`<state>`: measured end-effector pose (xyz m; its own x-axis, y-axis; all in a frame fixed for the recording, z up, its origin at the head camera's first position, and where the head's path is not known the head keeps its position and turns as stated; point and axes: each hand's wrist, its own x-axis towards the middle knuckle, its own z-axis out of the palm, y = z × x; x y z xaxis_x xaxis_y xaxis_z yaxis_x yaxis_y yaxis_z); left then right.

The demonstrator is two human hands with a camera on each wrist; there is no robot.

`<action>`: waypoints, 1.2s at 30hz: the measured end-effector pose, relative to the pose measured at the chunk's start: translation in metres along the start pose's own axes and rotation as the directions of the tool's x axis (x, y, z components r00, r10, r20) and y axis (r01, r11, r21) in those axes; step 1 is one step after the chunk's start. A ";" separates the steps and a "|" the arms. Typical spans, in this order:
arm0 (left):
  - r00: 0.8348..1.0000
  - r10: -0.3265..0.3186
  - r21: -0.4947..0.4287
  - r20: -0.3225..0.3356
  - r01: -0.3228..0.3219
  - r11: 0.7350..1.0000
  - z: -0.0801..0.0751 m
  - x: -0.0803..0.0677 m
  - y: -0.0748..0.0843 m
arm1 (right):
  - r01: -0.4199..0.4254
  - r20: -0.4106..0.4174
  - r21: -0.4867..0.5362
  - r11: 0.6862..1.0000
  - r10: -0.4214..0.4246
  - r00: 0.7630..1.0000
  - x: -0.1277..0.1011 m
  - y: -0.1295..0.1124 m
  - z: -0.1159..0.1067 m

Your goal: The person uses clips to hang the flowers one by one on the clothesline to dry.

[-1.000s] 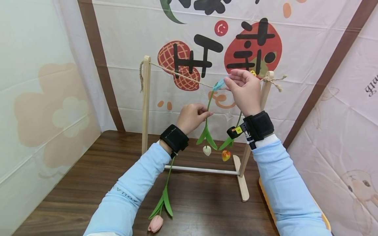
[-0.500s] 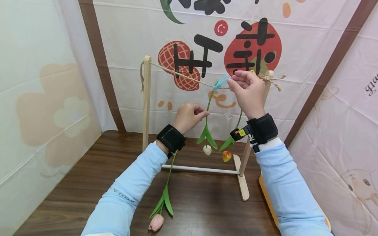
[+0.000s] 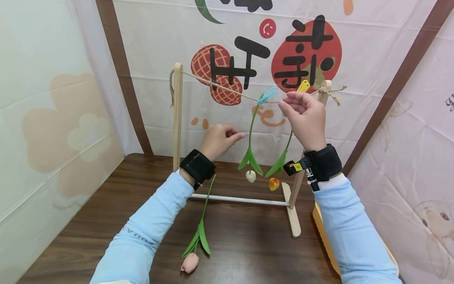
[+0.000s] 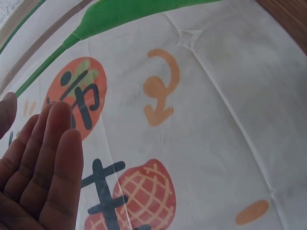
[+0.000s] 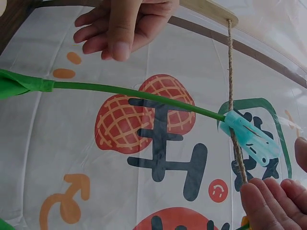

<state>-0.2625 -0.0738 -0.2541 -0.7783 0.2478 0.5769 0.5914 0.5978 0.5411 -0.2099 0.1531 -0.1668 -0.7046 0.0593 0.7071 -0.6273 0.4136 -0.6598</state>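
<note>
A white tulip [image 3: 250, 176] hangs head down from the rope [image 3: 220, 86], its stem end clipped by a light blue clothespin [image 3: 267, 95]. My left hand [image 3: 220, 140], fingers relaxed and holding nothing, is left of that stem, with a gap between. Just right of the blue clothespin is my right hand [image 3: 305, 118], fingers loosely bent and nothing in them. In the right wrist view its fingertips [image 5: 254, 191] are right at the rope. To the right, an orange-yellow tulip [image 3: 274, 184] also hangs head down, below a yellow clothespin [image 3: 303, 85] partly behind the right hand.
The rope runs between two wooden posts [image 3: 177, 118] of a stand with a white lower bar [image 3: 241, 200]. A pink tulip [image 3: 190, 262] lies on the brown table [image 3: 248, 252] in front. A yellow-rimmed tray [image 3: 324, 240] is partly under the right arm.
My left hand has let go of the white tulip's stem and moved left. My right hand has come off the blue clothespin, moving right. More of the yellow clothespin shows.
</note>
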 end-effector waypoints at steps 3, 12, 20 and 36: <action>1.000 0.005 0.018 -0.003 -0.005 1.000 -0.003 -0.002 -0.002 | -0.004 0.004 -0.021 1.000 0.004 1.000 -0.003 0.002 -0.002; 1.000 0.022 0.036 0.014 -0.022 0.999 -0.008 -0.012 -0.007 | 0.011 0.019 -0.038 0.999 -0.010 1.000 -0.014 0.013 -0.005; 1.000 -0.010 0.058 0.030 0.008 0.998 -0.010 -0.023 -0.012 | 0.008 0.035 -0.068 0.998 -0.005 0.999 -0.025 0.022 -0.009; 0.996 -0.045 0.082 0.071 0.039 0.996 -0.016 -0.041 -0.023 | 0.008 0.051 -0.102 0.995 -0.003 0.999 -0.048 0.038 -0.013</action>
<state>-0.2404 -0.1102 -0.2804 -0.8173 0.2742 0.5068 0.5410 0.6679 0.5111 -0.1959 0.1783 -0.2224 -0.7186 0.0116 0.6953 -0.5962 0.5044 -0.6246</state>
